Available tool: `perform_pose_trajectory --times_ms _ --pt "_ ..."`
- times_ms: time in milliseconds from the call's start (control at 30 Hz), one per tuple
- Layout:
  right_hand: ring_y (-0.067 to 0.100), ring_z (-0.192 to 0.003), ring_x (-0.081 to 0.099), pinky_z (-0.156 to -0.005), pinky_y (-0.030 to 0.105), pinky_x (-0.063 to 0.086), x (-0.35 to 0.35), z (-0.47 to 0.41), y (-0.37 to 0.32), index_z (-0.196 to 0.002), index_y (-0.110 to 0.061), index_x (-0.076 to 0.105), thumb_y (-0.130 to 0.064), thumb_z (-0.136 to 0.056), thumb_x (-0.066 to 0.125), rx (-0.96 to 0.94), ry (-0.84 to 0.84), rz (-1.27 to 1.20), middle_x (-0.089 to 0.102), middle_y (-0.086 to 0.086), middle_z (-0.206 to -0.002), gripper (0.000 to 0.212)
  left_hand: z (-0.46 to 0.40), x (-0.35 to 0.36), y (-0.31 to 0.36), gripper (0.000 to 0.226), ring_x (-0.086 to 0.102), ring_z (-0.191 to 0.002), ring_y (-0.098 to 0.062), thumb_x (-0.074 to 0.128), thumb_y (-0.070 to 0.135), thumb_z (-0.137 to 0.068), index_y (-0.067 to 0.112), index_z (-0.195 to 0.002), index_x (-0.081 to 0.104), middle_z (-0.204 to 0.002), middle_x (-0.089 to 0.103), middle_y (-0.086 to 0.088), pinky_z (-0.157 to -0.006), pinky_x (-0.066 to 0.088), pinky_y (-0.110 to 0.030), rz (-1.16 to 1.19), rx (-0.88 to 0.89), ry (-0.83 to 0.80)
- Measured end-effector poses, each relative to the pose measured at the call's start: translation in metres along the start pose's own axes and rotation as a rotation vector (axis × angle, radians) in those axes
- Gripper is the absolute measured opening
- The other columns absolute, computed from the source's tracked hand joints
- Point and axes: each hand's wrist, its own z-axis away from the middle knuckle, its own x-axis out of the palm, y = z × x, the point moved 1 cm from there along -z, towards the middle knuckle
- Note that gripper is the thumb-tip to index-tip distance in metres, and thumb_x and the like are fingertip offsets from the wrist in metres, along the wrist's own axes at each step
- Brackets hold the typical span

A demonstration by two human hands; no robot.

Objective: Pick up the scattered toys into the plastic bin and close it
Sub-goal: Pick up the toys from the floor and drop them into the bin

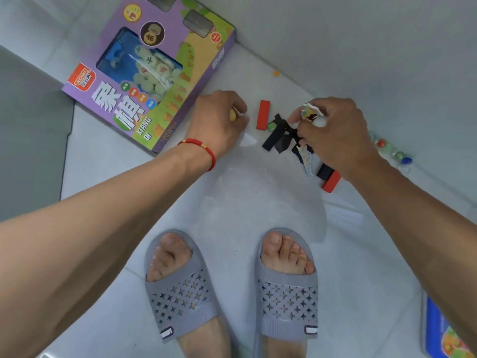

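- The left hand (pixel 219 120), centre of the frame, curls around a small yellow piece (pixel 233 115).
- The right hand (pixel 333 130) pinches a bundle of small toys (pixel 311 113).
- Loose on the floor (pixel 245 202): a red block (pixel 263 115), black pieces (pixel 277 133), and marbles (pixel 392 151) at right.
- No plastic bin is identifiable in view.
- Risk: overfilled fingers may drop pieces; marbles may roll away if nudged.

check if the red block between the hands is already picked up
No, the red block lies flat on the floor, untouched.
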Motion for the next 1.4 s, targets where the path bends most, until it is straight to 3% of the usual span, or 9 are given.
perform_pose_trajectory --times_ms 167,367,500,700,867,967,1100,1300,1400 --pt "0.018 -0.085 0.065 -0.08 0.034 0.051 0.007 -0.002 -0.005 -0.095 -0.02 0.075 -0.007 -0.088 0.062 -0.263 -0.058 0.309 0.072 -0.001 -0.093 0.02 -0.015 0.004 0.022 0.035 0.067 -0.083 -0.026 0.074 0.031 -0.087 0.022 -0.119 0.063 -0.105 0.067 -0.003 -0.077 0.058 -0.041 0.068 -0.058 -0.139" --pt "0.03 -0.09 0.059 -0.077 0.045 0.049 0.013 -0.006 -0.001 -0.123 -0.02 0.062 -0.019 -0.093 0.062 -0.429 -0.15 0.525 0.057 0.008 -0.098 0.03 -0.032 0.009 0.031 0.071 0.057 -0.118 -0.033 0.076 0.032 -0.084 0.026 -0.146 0.044 -0.131 0.058 -0.013 -0.092 0.045 -0.035 -0.163 0.06 -0.314" --pt "0.028 -0.086 0.059 -0.069 0.038 0.047 0.017 -0.011 0.0 -0.118 -0.025 0.064 -0.034 -0.091 0.065 -0.457 -0.203 0.587 0.055 0.003 -0.095 0.029 -0.031 0.007 0.034 0.052 0.057 -0.1 -0.032 0.078 0.027 -0.082 0.016 -0.127 0.054 -0.106 0.055 -0.007 -0.073 0.038 -0.033 -0.212 0.087 -0.284" --pt "0.027 -0.087 0.057 -0.072 0.042 0.048 0.02 -0.019 -0.004 -0.113 -0.021 0.065 -0.031 -0.09 0.069 -0.476 -0.279 0.605 0.049 -0.001 -0.097 0.026 -0.025 0.005 0.028 0.039 0.058 -0.082 -0.029 0.078 0.02 -0.076 0.015 -0.107 0.054 -0.096 0.061 -0.008 -0.068 0.05 -0.037 -0.108 0.028 -0.247" --pt "0.027 -0.078 0.055 -0.064 0.038 0.044 0.02 -0.019 -0.003 -0.112 -0.016 0.064 -0.029 -0.093 0.063 -0.559 -0.326 0.679 0.045 -0.001 -0.093 0.023 -0.013 0.002 0.02 0.016 0.062 -0.081 -0.027 0.073 0.016 -0.075 0.016 -0.078 0.057 -0.083 0.064 -0.003 -0.06 0.043 -0.03 -0.032 -0.001 -0.169" --pt "0.028 -0.077 0.055 -0.063 0.039 0.046 0.019 -0.016 -0.002 -0.111 -0.011 0.064 -0.024 -0.094 0.065 -0.617 -0.319 0.695 0.051 0.006 -0.1 0.021 0.005 -0.004 0.011 0.018 0.07 -0.069 -0.023 0.078 0.015 -0.074 0.009 -0.078 0.061 -0.078 0.067 -0.004 -0.061 0.059 -0.037 0.221 -0.184 -0.084" --pt "0.026 -0.073 0.053 -0.059 0.041 0.048 0.017 -0.004 -0.002 -0.098 -0.01 0.058 -0.023 -0.093 0.067 -0.68 -0.362 0.754 0.051 0.006 -0.099 0.017 0.052 -0.021 -0.001 0.023 0.063 -0.052 -0.023 0.082 0.007 -0.077 0.007 -0.077 0.059 -0.065 0.063 -0.009 -0.058 0.059 -0.033 0.714 -0.467 0.036" --pt "0.019 -0.064 0.065 -0.056 0.032 0.048 -0.006 0.044 -0.028 -0.098 -0.023 0.061 -0.032 -0.094 0.064 -0.181 -0.256 0.314 0.069 -0.004 -0.083 0.01 0.145 -0.07 -0.004 0.017 0.06 -0.07 -0.026 0.075 -0.003 -0.084 0.0 -0.094 0.061 -0.088 0.06 -0.019 -0.065 0.06 -0.027 1.112 -0.73 0.129" --pt "0.01 -0.052 0.06 -0.045 0.018 0.042 -0.01 0.082 -0.071 -0.097 -0.01 0.069 -0.019 -0.096 0.064 0.051 -0.4 0.02 0.072 0.006 -0.078 0.01 0.195 -0.112 0.004 0.027 0.063 -0.076 -0.023 0.068 -0.005 -0.088 -0.005 -0.114 0.064 -0.088 0.062 -0.016 -0.072 0.06 -0.027 1.359 -0.751 0.17"
